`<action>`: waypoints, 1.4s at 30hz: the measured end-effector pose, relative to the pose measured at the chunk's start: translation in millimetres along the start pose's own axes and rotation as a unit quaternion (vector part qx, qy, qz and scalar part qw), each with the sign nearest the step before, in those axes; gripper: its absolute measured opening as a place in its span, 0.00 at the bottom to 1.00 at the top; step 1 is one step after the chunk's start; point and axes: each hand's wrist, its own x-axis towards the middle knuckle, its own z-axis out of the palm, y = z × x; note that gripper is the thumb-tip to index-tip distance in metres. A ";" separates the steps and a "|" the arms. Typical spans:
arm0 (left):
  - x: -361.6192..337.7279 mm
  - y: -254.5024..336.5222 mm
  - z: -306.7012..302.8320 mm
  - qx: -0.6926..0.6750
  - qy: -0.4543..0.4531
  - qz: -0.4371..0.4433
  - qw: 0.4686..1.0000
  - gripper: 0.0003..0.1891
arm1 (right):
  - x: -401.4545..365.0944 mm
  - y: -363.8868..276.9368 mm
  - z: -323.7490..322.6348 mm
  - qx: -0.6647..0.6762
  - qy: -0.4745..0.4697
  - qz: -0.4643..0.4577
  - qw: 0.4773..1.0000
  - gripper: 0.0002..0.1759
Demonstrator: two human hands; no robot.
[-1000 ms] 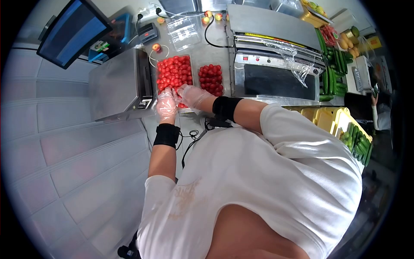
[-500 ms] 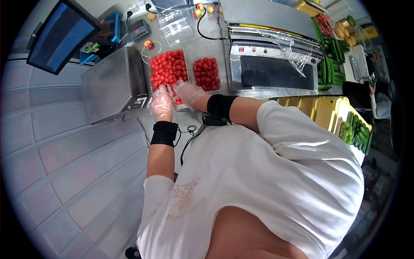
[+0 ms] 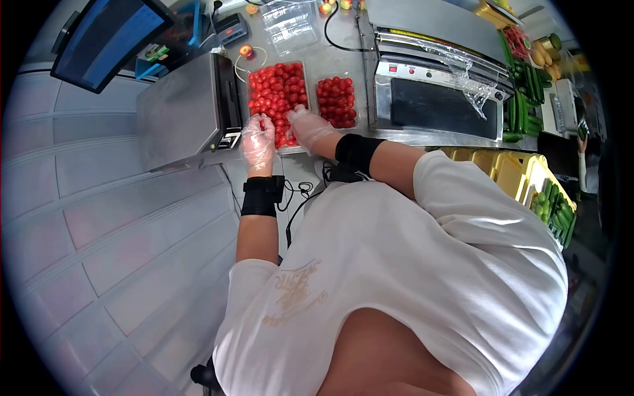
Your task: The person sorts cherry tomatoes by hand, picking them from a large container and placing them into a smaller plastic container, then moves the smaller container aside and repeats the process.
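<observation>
Both hands wear clear plastic gloves. My left hand [image 3: 258, 140] is at the near left corner of a large clear tray of red cherry tomatoes [image 3: 277, 86], its fingers curled in at the tray's edge. Over the near right part of that tray, my right hand [image 3: 308, 129] has its fingertips bent down onto the tomatoes. Whether either hand grips a tomato is too small to make out. Just to the right stands a smaller clear box of darker red tomatoes [image 3: 337, 101], which neither hand touches.
A metal scale [image 3: 178, 112] and a monitor [image 3: 109, 43] stand left. Behind the tray lie empty clear boxes [image 3: 289, 26] and an apple [image 3: 246, 51]. A wrapping machine [image 3: 439, 99] is right, beyond it cucumbers [image 3: 522, 119] and yellow crates [image 3: 508, 173]. Another person's hand [image 3: 582, 142] shows far right.
The whole view has shifted, so the counter sits further right and slightly higher. My hands stay at the tray's near end, with the left hand's fingers a little further from the right hand.
</observation>
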 end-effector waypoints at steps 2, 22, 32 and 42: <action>-1.8 -1.0 -9.2 -0.080 0.027 -0.012 0.996 0.10 | 12.6 17.3 30.1 -0.054 0.018 -0.034 0.998 0.12; -19.4 -5.5 -55.2 -0.516 0.012 -0.168 0.840 0.07 | 15.1 18.7 42.8 -0.090 0.042 -0.048 0.994 0.14; -39.9 10.3 -67.7 -0.679 -0.176 -0.373 0.608 0.11 | 7.0 25.7 40.9 0.293 0.105 0.092 0.946 0.15; -63.3 23.8 -52.8 -0.679 -0.297 -0.410 0.532 0.09 | -10.8 23.7 10.4 0.271 0.136 0.033 0.952 0.19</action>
